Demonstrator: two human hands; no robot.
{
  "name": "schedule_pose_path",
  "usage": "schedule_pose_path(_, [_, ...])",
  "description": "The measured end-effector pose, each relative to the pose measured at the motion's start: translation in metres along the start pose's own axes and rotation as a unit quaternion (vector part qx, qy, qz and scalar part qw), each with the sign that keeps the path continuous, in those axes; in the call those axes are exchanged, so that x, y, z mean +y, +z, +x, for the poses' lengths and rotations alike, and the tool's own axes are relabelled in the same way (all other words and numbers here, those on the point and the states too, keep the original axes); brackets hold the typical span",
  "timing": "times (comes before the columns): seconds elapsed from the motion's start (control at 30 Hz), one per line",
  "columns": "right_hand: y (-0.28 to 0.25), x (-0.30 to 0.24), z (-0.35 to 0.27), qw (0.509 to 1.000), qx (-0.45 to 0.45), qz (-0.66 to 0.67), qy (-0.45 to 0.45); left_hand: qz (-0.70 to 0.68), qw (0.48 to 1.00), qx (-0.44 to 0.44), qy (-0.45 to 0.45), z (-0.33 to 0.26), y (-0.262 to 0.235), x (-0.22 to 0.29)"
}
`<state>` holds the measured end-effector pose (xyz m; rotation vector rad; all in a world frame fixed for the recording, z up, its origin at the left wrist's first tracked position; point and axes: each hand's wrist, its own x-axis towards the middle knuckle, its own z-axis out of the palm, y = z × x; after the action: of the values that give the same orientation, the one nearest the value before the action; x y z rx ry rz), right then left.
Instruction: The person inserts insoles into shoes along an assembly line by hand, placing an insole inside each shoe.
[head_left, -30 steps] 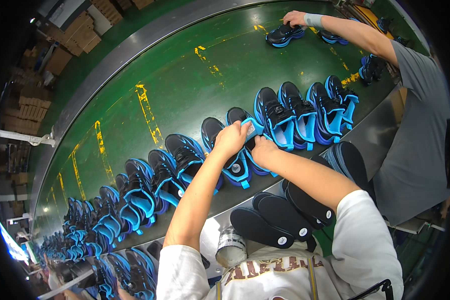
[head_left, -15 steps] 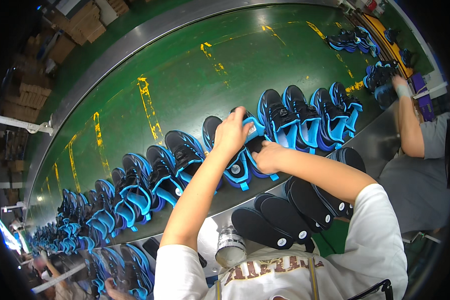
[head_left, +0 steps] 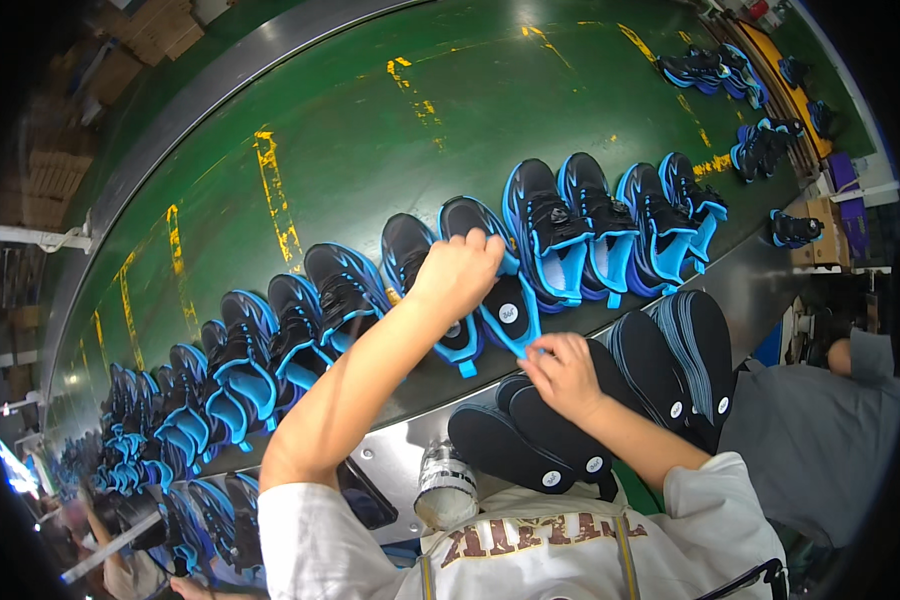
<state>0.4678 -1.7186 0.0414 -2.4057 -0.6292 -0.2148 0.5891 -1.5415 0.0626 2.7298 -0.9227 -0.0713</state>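
A black sneaker with bright blue trim (head_left: pixel 467 214) stands in a row on the belt, its heel toward me. My left hand (head_left: pixel 460 268) is closed over its tongue and laces. My right hand (head_left: pixel 567 378) is at the heel end, thumb and forefinger pinching the blue heel edge. Inside the sneaker lies a black insole with a round white sticker (head_left: pixel 510 313). Just left, partly behind my left forearm, stands another sneaker (head_left: pixel 405 240) with an insole showing. Below my right hand, stacks of black insoles (head_left: pixel 650 368) lie on the metal ledge.
More matching sneakers line the green belt (head_left: pixel 340 150) on both sides. On the ledge are a tape-wrapped jar (head_left: pixel 445 490) and a dark phone-like slab (head_left: pixel 368 495). A co-worker in grey (head_left: pixel 820 430) is at the right. Sneakers (head_left: pixel 715 70) stand at the belt's far right.
My right hand has come out of the sneaker to its heel edge, and the stickered insole inside now shows. The near sneakers sit slightly farther left. The co-worker's arm has left the far-right sneakers.
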Motion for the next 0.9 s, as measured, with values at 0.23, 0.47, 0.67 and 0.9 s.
schedule_pose_path(0.23, [-0.012,-0.003,-0.004,1.0,-0.017,-0.006,0.015,0.212,0.976,0.029,0.048,-0.002,0.004,0.008])
schedule_pose_path(0.47, [-0.054,0.05,0.022,0.974,0.049,-0.157,0.158,0.22,0.97,-0.092,0.045,0.009,0.004,-0.004])
schedule_pose_path(0.67, [-0.074,0.104,0.021,0.951,-0.133,-0.16,0.227,0.166,0.98,-0.088,0.064,0.013,0.0,0.001])
schedule_pose_path(0.9, [-0.146,0.131,0.051,0.915,-0.057,-0.113,0.382,0.004,0.98,-0.192,-0.049,0.019,-0.01,0.0])
